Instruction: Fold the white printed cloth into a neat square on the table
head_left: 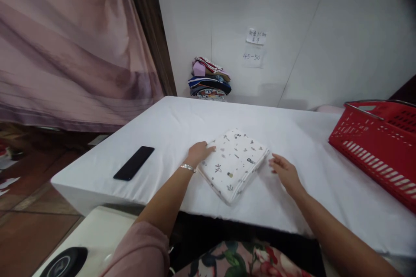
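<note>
A folded white cloth (234, 162) with small printed plants and figures lies in the middle of the white-covered table, one corner pointing towards me. My left hand (199, 153), with a silver bracelet on the wrist, grips its left corner. The thumb rests on top of the cloth, and the other fingers are partly hidden. Just off the right corner, my right hand (287, 174) hovers with slightly bent fingers and nothing in them. A small gap shows between its fingertips and the cloth.
A black phone (134, 163) lies at the left on the white tablecloth (156, 125). At the right stands a red plastic basket (373, 147). Folded clothes (209, 80) are stacked beyond the far edge, against the wall. A pink curtain (74, 43) hangs at the left.
</note>
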A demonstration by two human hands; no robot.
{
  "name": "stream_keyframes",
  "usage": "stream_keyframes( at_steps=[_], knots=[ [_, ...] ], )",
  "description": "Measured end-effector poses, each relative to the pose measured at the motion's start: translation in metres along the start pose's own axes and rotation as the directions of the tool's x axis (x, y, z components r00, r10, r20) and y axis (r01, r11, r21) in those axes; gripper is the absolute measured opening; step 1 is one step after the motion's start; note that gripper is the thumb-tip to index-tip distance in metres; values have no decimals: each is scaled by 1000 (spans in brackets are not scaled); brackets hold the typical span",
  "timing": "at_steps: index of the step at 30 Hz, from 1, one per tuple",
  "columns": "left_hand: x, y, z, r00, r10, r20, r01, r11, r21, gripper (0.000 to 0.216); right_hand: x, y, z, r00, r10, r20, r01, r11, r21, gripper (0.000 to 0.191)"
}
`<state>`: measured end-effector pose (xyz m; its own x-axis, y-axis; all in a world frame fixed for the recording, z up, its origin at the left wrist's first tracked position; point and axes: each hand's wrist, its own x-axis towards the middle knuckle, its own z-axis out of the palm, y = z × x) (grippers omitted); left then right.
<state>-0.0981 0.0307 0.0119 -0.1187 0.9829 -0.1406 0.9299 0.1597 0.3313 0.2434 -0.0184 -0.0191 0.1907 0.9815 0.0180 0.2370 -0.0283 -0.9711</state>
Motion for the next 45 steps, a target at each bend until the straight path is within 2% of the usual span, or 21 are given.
stream_keyframes(
  at_steps=[3, 5, 7, 10, 15, 17, 19, 21, 23, 26, 28, 32, 42, 45],
  knots=[
    [-10, -6, 0, 1000, -22, 11, 22, 1000, 9, 59, 40, -3, -4, 988, -125, -86, 107, 977, -185, 44],
    [-14, -8, 3, 1000, -8, 3, 8, 1000, 22, 58, 63, -7, -1, 996, -80, -25, 71, 966, -250, 39],
    [-16, -7, 5, 1000, 24, -9, -24, 999, 40, 53, 80, -11, 4, 996, 9, 86, 19, 949, -316, 33],
    [-11, -7, 2, 996, 80, -25, -79, 995, 58, 46, 92, -16, 10, 969, 133, 207, -44, 921, -387, 24],
    [13, -12, -12, 985, 147, -94, -134, 983, 124, 44, 79, -14, 8, 937, 225, 268, -127, 932, -339, 24],
    [19, -11, -13, 984, 154, -86, -141, 979, 147, 42, 70, -11, 4, 932, 221, 287, -143, 952, -269, 26],
    [17, -4, -9, 975, 180, -132, -157, 973, 169, 38, 65, -7, -2, 941, 207, 266, -161, 970, -183, 27],
    [7, 10, -1, 938, 263, -228, -226, 958, 174, 33, 61, -3, -8, 964, 187, 189, -166, 979, -119, 23],
    [-11, 31, 11, 888, 375, -268, -352, 927, 132, 28, 58, 0, -13, 982, 161, 99, -151, 983, -110, 20],
    [-42, 64, 30, 808, 545, -223, -552, 833, 35, 21, 50, -1, -16, 990, 132, 45, -124, 982, -144, 26],
    [-57, 79, 40, 784, 593, -183, -604, 797, -5, 22, 42, -3, -15, 990, 130, 57, -118, 978, -174, 31],
    [-67, 89, 46, 782, 603, -156, -613, 790, -21, 20, 34, -6, -9, 991, 118, 62, -106, 979, -173, 37],
    [-78, 81, 53, 753, 640, -154, -639, 767, 58, 31, 42, 13, 0, 998, -13, 61, 23, 985, -173, 39],
    [-82, 80, 55, 759, 637, -134, -633, 770, 81, 36, 43, 19, 5, 997, -72, 10, 72, 975, -211, 31]
  ],
)
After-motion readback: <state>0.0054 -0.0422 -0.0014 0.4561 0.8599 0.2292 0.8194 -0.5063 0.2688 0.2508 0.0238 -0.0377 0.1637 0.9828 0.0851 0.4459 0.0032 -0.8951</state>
